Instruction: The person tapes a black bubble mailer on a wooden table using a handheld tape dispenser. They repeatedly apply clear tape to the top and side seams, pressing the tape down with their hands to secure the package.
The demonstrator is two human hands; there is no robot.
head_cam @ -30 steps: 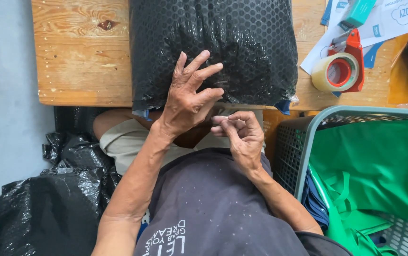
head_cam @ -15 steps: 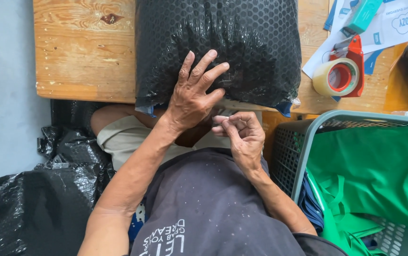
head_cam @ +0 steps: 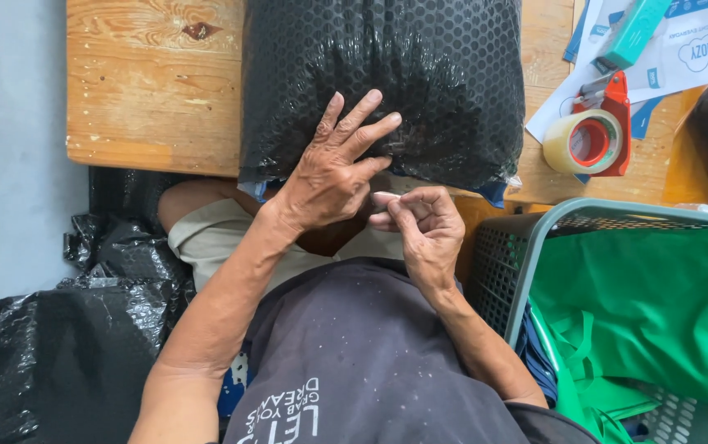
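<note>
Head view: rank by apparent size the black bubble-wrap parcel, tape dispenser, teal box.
1. black bubble-wrap parcel, under the left hand
2. tape dispenser
3. teal box, partly cut off by the frame edge, so its rank is unsure

Bright, even daylight; the image is sharp throughout. Soft glints speckle the black bubble-wrap parcel (head_cam: 383, 82), with dim shadow under the wooden table (head_cam: 152, 82) toward nine o'clock.

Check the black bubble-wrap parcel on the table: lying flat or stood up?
Lying flat. The black bubble-wrap parcel rests broad side down on the wooden table, its near edge overhanging; the left hand presses spread on top.
</note>
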